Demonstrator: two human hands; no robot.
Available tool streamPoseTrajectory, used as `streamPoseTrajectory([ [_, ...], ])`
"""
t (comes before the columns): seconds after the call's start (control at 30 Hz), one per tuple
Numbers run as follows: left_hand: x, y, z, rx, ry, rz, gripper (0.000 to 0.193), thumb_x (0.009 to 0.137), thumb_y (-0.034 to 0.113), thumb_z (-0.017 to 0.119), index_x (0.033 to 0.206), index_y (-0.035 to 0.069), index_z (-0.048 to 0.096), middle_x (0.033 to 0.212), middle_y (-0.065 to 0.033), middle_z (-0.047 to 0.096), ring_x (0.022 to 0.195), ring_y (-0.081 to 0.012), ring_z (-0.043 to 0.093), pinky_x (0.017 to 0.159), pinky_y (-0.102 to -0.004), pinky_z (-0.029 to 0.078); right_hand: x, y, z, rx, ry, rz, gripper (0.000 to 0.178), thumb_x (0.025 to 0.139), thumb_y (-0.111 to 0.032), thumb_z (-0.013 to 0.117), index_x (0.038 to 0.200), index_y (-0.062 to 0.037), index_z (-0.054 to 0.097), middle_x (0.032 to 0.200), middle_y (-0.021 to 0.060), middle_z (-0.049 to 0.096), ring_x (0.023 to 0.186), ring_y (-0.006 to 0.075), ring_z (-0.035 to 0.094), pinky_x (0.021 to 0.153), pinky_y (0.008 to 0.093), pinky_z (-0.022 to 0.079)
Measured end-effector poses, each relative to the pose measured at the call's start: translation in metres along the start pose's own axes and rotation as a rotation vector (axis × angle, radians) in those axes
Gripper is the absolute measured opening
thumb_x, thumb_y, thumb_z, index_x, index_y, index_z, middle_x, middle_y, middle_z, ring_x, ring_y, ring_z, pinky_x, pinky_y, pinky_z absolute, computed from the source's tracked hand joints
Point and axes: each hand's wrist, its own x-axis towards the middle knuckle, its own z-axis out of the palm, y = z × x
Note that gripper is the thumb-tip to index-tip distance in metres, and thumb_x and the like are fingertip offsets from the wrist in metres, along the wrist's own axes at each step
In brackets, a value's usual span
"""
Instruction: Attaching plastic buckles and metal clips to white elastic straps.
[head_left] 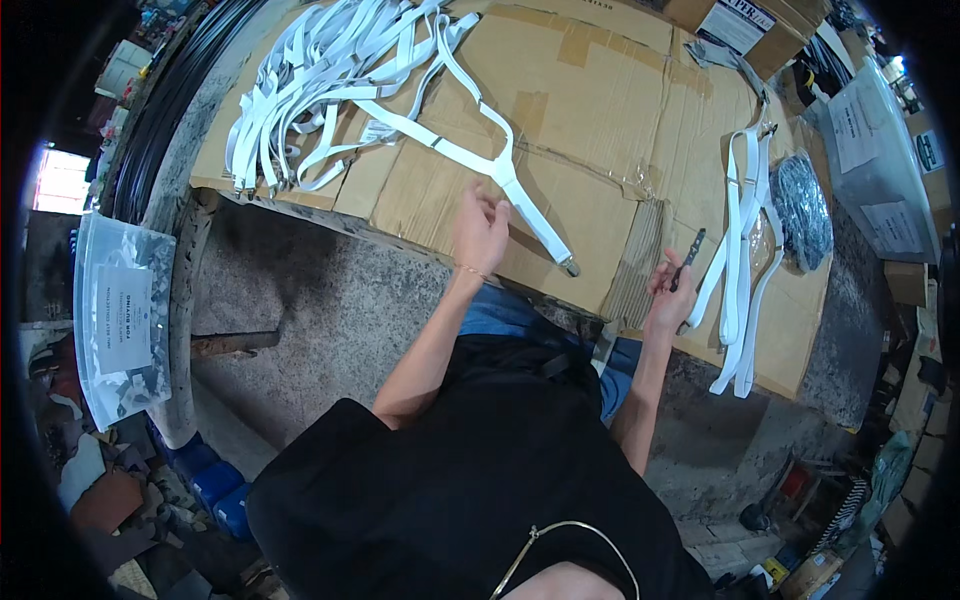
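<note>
A pair of white Y-shaped suspenders [530, 212] lies across the cardboard, with a metal clip at its near end. Beside its junction is my left hand [482, 232], fingers loosely bent and apart, holding nothing that I can see. My right hand [672, 290] grips a small dark pointed tool [687, 260], its tip pointing away from me; whether it is snips or a knife does not show. Several more white suspenders [735, 240] lie just right of that hand, their ends hanging over the table's front edge. A large tangled heap of white suspenders [320, 85] covers the far left.
Flattened cardboard [415, 190] covers the worktable. At the right lies a clear plastic-wrapped bundle [802, 212], near a translucent bin [875, 160]. A cardboard box [765, 30] stands at the back right. Another clear bin [125, 320] of small parts is at the left.
</note>
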Motion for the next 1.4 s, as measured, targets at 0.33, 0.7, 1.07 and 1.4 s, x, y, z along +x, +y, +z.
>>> streamPoseTrajectory([
  [0.33, 0.051, 0.062, -0.025, 1.091, -0.3, 1.15, 0.035, 0.072, 0.001, 0.058, 0.106, 0.003, 0.055, 0.11, -0.013, 0.055, 0.103, -0.0312, 0.053, 0.09, -0.0389, 0.042, -0.017, -0.014, 0.037, 0.008, -0.016, -0.11, 0.027, 0.091, -0.002, 0.046, 0.118, 0.0021, 0.044, 0.089, 0.0091, 0.056, 0.076, 0.0144, 0.053, 0.071, 0.0268, 0.045],
  [0.7, 0.012, 0.039, 0.069, 1.592, -1.115, 1.048, 0.026, 0.07, 0.014, 0.062, 0.094, 0.005, 0.061, 0.093, -0.0123, 0.063, 0.082, -0.0312, 0.061, 0.071, -0.0404, 0.05, -0.047, -0.019, 0.024, -0.184, 0.05, -0.035, 0.016, 0.081, 0.001, 0.063, 0.097, 0.0037, 0.06, 0.093, 0.0047, 0.06, 0.075, 0.0102, 0.055, 0.064, 0.0241, 0.045],
  [1.07, -0.017, 0.115, 0.135, -0.591, -0.738, 0.334, 0.015, 0.087, 0.003, 0.057, 0.097, 0.003, 0.046, 0.082, -0.0091, 0.058, 0.066, -0.0195, 0.062, 0.055, -0.0317, 0.053, -0.054, -0.09, 0.04, 0.226, 0.222, -0.303, 0.011, 0.087, 0.0, 0.054, 0.097, -0.0037, 0.052, 0.083, 0.0052, 0.057, 0.064, 0.0135, 0.058, 0.054, 0.0253, 0.049],
  [1.4, -0.061, 0.111, 0.147, -0.707, -0.884, 0.126, 0.036, 0.098, 0.022, 0.033, 0.119, -0.003, 0.046, 0.092, -0.0116, 0.061, 0.071, -0.0121, 0.054, 0.066, -0.0237, 0.046, -0.066, -0.133, 0.104, -0.274, 0.204, -0.582, 0.018, 0.079, 0.001, 0.067, 0.09, 0.0031, 0.053, 0.079, 0.0095, 0.063, 0.07, 0.0142, 0.064, 0.061, 0.0222, 0.051],
])
